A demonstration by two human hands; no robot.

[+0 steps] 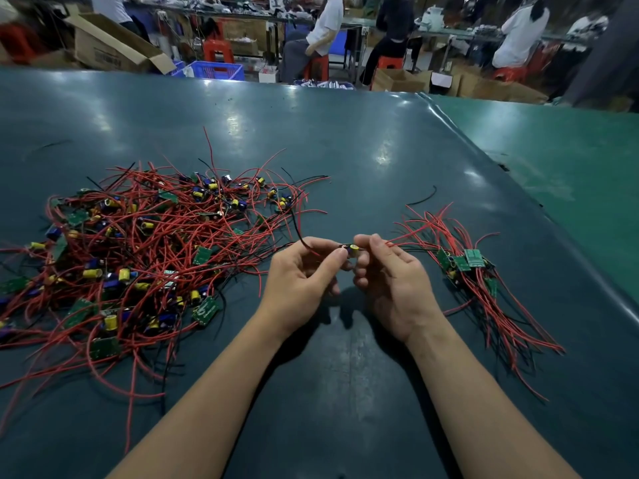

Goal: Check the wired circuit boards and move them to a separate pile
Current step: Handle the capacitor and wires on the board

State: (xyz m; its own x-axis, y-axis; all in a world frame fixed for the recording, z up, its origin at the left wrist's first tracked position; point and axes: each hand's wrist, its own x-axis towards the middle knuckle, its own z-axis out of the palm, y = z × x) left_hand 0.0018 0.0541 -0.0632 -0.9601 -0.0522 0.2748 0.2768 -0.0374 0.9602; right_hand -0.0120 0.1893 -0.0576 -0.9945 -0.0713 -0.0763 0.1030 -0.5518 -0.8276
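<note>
A dark green table [345, 140] filled most of the view, its mat running from the near edge to a far edge beyond which seated people [325, 32] worked at other benches among cardboard boxes [114, 43] and a blue crate [216, 70]. On the left of the table lay the large pile [138, 250] of wired circuit boards, a loose tangle of red and black leads with small green boards and yellow and blue capacitors scattered through it, spreading from the near left toward the middle. On the right lay the smaller pile [473, 278], a few green boards bunched together with their red wires trailing toward the near right and fanning out toward the far left. A single loose black wire [423, 198] lay apart, just beyond that pile. Between the two piles, above the mat, both forearms reached in from the near edge. The left hand [301, 274] had its fingers curled, thumb and forefinger pinching one end of the held board [351, 252]; the right hand [387, 271] also had curled fingers, thumb and fingertips pinching the other end. The board sat in the gap between the two sets of fingertips, its yellow capacitor [353, 249] facing up, with a black lead arcing away to the far left and red leads running right toward the smaller pile.
</note>
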